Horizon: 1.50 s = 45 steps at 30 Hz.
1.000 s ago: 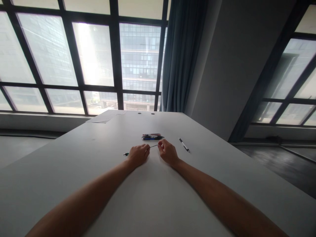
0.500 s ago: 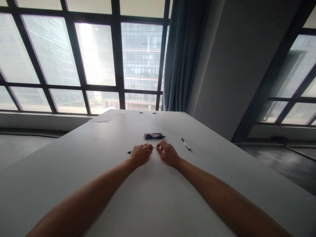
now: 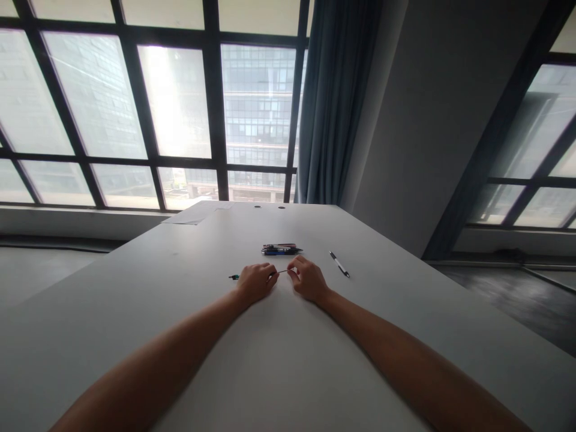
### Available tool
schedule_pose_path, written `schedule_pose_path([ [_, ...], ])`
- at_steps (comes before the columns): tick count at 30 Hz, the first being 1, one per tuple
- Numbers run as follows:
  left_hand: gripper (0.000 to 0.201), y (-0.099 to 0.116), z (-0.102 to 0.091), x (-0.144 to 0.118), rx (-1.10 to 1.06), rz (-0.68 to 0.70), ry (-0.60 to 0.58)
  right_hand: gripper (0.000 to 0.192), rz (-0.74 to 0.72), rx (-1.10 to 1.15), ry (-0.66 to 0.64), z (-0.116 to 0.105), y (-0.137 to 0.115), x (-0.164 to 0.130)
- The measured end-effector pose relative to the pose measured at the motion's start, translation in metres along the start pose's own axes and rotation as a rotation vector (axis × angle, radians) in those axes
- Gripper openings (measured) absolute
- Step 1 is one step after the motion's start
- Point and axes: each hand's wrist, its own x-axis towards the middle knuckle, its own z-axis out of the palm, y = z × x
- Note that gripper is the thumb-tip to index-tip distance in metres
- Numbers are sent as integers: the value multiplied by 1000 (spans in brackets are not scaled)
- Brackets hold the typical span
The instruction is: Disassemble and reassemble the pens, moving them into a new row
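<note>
Mid-worktop (image 3: 279, 360), the left hand (image 3: 256, 282) is closed on a green-tipped pen (image 3: 234, 276) whose barrel is mostly hidden in the fist, while the right hand (image 3: 308, 279) pinches a thin refill (image 3: 282, 272) spanning the gap between them. Beyond lie bundled pens (image 3: 281, 249), too small to count, and a white pen (image 3: 339, 264).

The table (image 3: 279, 360) looks smooth and matt; the curtain (image 3: 330, 108) is draped cloth.
</note>
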Motion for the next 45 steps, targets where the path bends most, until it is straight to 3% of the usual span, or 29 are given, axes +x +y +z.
schedule_pose_path([
  [12, 32, 0, 0, 0, -25, -28, -9, 5, 5, -50, -13, 3, 2, 0],
  [19, 33, 0, 2, 1, 1, -43, -20, 6, 121, -167, 157, -2, 24, 7],
  [26, 33, 1, 0, 1, -8, -50, -51, 13, 200, -200, 240, -5, 45, 10],
  [34, 33, 2, -1, 2, -4, -37, -50, 11, 237, -232, 68, 2, 45, 8],
  [45, 33, 2, -1, 2, -11, -43, -59, 18, 252, -293, -9, 7, 47, 13],
])
